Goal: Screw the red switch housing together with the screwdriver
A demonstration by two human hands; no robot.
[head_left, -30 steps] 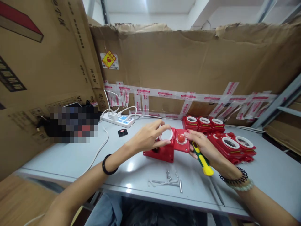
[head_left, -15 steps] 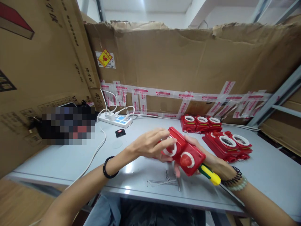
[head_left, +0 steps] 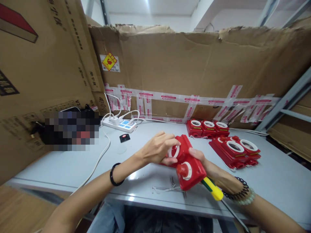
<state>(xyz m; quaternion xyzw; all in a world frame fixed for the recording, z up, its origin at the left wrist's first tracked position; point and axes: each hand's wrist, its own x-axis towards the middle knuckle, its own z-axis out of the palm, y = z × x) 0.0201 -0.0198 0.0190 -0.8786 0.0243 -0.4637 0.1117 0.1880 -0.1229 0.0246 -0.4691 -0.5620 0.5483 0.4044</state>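
Both hands hold a red plastic switch box (head_left: 186, 161) above the table's front edge, tilted toward me. It has a white-ringed round opening at its far end and a red knob in a white ring at its near end. My left hand (head_left: 157, 149) grips the far end, fingers closed beside the white ring. My right hand (head_left: 206, 166) grips the near end from the right and underneath. The same hand also holds a yellow and green screwdriver (head_left: 212, 189), whose shaft points down to the right.
Several like red boxes (head_left: 222, 139) lie at the right rear of the grey table (head_left: 60, 161). Loose metal screws (head_left: 171, 186) lie under the held box. A white power strip (head_left: 119, 124) with cables and a small black button (head_left: 124, 137) lie at left. Cardboard walls surround the table.
The red box was resting on the table a second ago. Both hands have lifted it, brought it nearer and turned its knob end down toward me.
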